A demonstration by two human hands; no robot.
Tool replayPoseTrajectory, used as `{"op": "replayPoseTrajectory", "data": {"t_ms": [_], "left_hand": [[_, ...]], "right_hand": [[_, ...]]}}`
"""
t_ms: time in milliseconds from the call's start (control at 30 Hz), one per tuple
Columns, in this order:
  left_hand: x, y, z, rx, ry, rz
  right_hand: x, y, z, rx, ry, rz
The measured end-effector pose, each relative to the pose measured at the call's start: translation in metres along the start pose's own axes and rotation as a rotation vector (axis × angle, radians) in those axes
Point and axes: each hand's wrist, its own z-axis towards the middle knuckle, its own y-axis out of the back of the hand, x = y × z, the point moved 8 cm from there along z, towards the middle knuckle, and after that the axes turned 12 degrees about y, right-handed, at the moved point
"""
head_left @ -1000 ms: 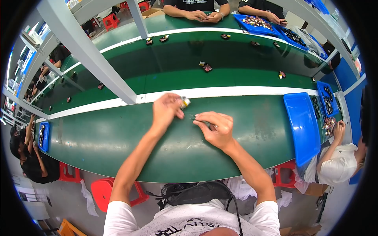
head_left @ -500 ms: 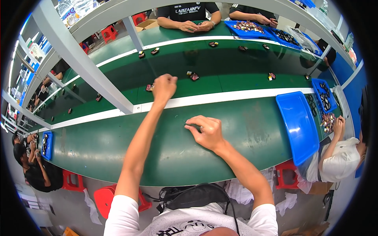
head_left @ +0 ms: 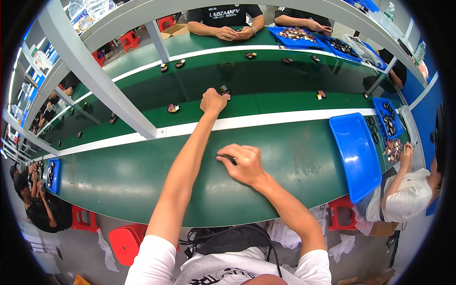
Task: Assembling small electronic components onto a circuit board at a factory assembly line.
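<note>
My left hand (head_left: pixel 213 101) reaches over the white rail onto the conveyor belt (head_left: pixel 266 76), its fingers curled closed. Right at its fingertips is a small dark-and-pink part with a yellow-white tag (head_left: pixel 225 91), partly covered by the hand. Whether the fingers grip it is hidden. Above the near green worktop (head_left: pixel 118 175), my right hand (head_left: pixel 244 165) is held with thumb and forefinger pinched. What they hold, if anything, is too small to make out. Another small tagged part (head_left: pixel 173 109) lies on the belt, left of my left hand.
An upright grey post (head_left: pixel 99 76) stands left of my left arm. At right leans a blue tray (head_left: pixel 356 156), beside another blue tray (head_left: pixel 389 118) of black parts. Co-workers sit across the belt and at both ends. A red stool (head_left: pixel 126 244) is below the table.
My left hand has moved right, away from one tagged part to another. The parts on the belt have shifted slightly left. My right hand has moved slightly left and down, still pinched.
</note>
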Motion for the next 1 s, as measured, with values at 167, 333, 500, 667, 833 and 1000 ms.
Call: {"op": "replayPoseTrajectory", "data": {"t_ms": [167,333,500,667,833,1000], "left_hand": [[0.020,0.023,-0.009,-0.029,-0.103,-0.085],[0.046,0.054,-0.062,0.147,-0.356,-0.383],[0.102,0.068,-0.114,0.225,-0.300,-0.472],[0.126,0.065,-0.139,0.301,-0.166,-0.518],[0.126,0.060,-0.147,0.339,-0.161,-0.631],[0.122,0.060,-0.155,0.295,-0.287,-0.616]], "right_hand": [[-0.004,0.003,0.002,-0.014,-0.111,0.055],[-0.022,0.002,-0.007,-0.073,-0.350,0.203],[-0.040,-0.003,-0.021,-0.144,-0.600,0.405],[-0.038,-0.007,-0.027,-0.124,-0.644,0.508],[-0.036,-0.010,-0.028,-0.081,-0.660,0.477],[-0.039,-0.006,-0.028,-0.106,-0.645,0.443]]}}
